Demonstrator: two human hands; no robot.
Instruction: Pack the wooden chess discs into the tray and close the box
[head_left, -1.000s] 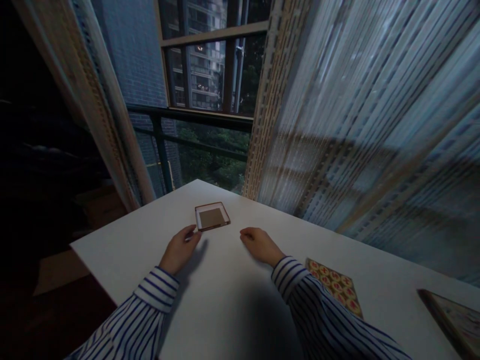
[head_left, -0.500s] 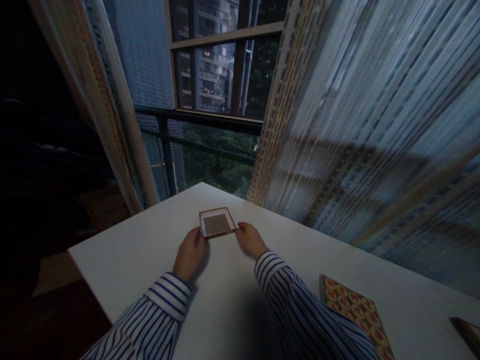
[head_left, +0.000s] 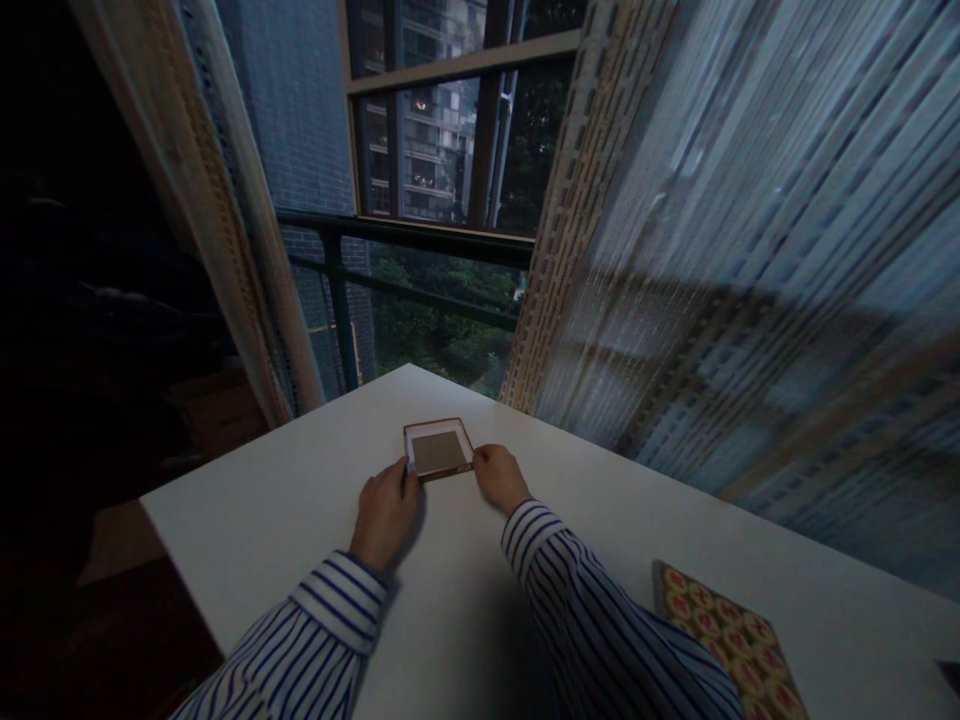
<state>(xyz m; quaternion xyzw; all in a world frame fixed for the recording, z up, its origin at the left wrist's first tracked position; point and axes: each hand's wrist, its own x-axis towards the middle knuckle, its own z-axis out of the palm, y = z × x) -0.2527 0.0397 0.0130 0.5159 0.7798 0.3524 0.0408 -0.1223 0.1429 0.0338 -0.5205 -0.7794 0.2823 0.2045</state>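
Note:
A small, shallow square box (head_left: 439,453) lies near the far corner of the white table. Its inside shows white walls around a flat grey-brown bottom, and a thin reddish-brown rim runs along the top. My left hand (head_left: 385,512) grips the near left corner, with thumb and fingers on either side of the wall. At the near right corner my right hand (head_left: 500,478) pinches the edge, its fingers curled in. Both forearms reach out in blue-and-white striped sleeves.
On the white table (head_left: 292,510), a flat piece printed with rows of round yellow-and-red shapes (head_left: 731,640) lies at the lower right, partly behind my right sleeve. A dark object (head_left: 949,674) shows at the right edge. Curtains (head_left: 750,300) and a railing (head_left: 420,237) stand beyond.
The view has shifted slightly, so the table and things on it appear a little farther right. Both hands keep hold of the shallow box; the left fingers have shifted slightly at its corner.

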